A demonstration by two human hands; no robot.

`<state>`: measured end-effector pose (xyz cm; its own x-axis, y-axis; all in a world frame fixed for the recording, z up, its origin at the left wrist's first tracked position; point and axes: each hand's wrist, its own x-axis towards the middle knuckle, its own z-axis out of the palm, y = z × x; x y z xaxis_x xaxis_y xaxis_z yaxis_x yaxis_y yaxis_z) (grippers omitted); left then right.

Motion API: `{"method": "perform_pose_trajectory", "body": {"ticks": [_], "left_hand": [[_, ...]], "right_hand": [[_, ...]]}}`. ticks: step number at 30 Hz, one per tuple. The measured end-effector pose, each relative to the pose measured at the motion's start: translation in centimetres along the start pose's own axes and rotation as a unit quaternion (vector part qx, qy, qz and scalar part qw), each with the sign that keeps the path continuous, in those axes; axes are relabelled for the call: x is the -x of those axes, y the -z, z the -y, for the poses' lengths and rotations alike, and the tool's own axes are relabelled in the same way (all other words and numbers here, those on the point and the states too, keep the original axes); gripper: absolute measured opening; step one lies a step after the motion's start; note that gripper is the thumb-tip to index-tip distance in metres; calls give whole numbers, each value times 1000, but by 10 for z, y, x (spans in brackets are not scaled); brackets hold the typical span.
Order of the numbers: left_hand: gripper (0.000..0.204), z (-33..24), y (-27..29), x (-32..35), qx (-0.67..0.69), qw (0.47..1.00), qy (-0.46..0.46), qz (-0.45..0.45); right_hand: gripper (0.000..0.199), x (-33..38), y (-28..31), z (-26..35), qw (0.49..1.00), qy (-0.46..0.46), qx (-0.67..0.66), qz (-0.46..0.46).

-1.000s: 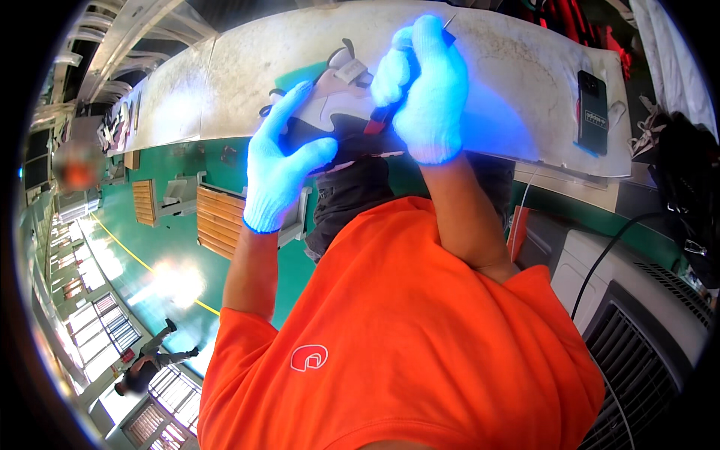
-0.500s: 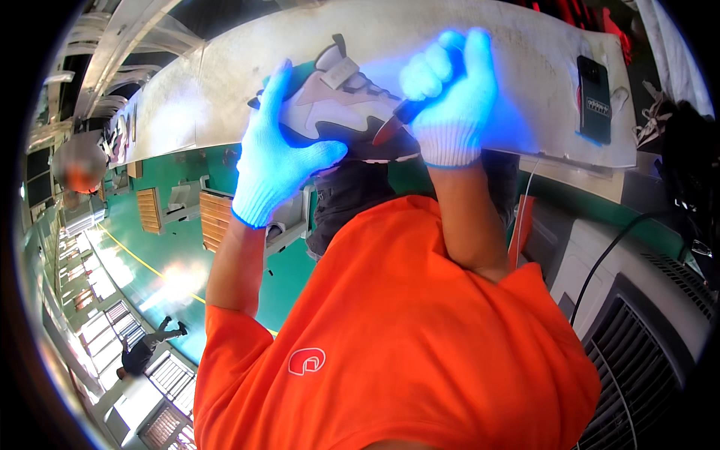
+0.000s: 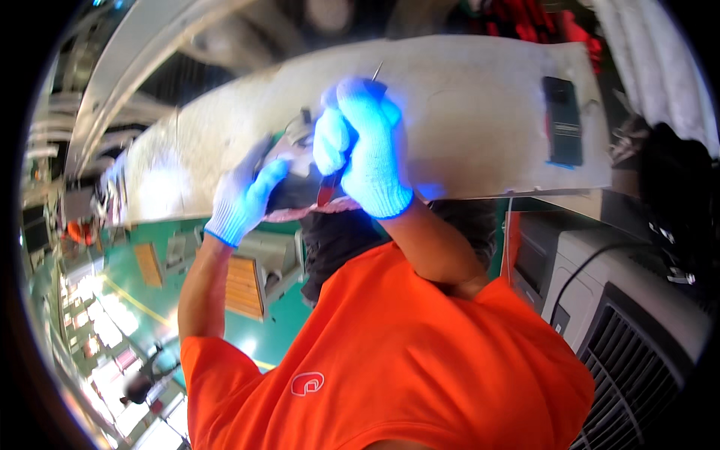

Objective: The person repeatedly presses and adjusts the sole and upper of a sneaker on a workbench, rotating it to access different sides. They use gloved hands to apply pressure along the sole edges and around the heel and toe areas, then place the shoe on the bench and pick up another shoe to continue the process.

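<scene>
A grey and white sports shoe is at the near edge of the worktable, partly hidden by both hands and blurred. My left hand, in a white glove lit blue, grips the shoe's left end with the thumb on the near side. In the fist of my right hand, also gloved, is a slim knife-like tool. Its reddish-brown, blade-like end points down at the shoe. From the top of the fist sticks a thin metal spike. Whether the tool touches the shoe, I cannot tell.
A dark phone lies toward the right end of the pale worktable. A grey machine with a slatted vent stands at the lower right. Wooden-topped benches stand on the green floor at left, with a blurred person farther off.
My right hand has moved left and down, bringing the tool over the shoe. The shoe has turned in my left hand, showing less of its side. The whole view has shifted.
</scene>
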<state>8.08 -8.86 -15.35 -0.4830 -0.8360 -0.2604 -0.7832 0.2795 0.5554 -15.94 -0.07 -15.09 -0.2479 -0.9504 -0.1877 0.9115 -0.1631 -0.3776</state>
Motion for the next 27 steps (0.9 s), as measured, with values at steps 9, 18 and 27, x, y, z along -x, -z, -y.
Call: {"method": "perform_pose_trajectory", "body": {"ticks": [9,18,27], "left_hand": [[100,-109,-45,2,-172,913,-371,-10],[87,-112,32,39,89,913,-378,-124],[87,-3,-23,35,-86,969,-221,-71]], "right_hand": [[34,40,150,77,983,103,39,-146],[38,20,93,97,922,-69,375,-66],[29,11,52,84,802,-56,595,-22]]}}
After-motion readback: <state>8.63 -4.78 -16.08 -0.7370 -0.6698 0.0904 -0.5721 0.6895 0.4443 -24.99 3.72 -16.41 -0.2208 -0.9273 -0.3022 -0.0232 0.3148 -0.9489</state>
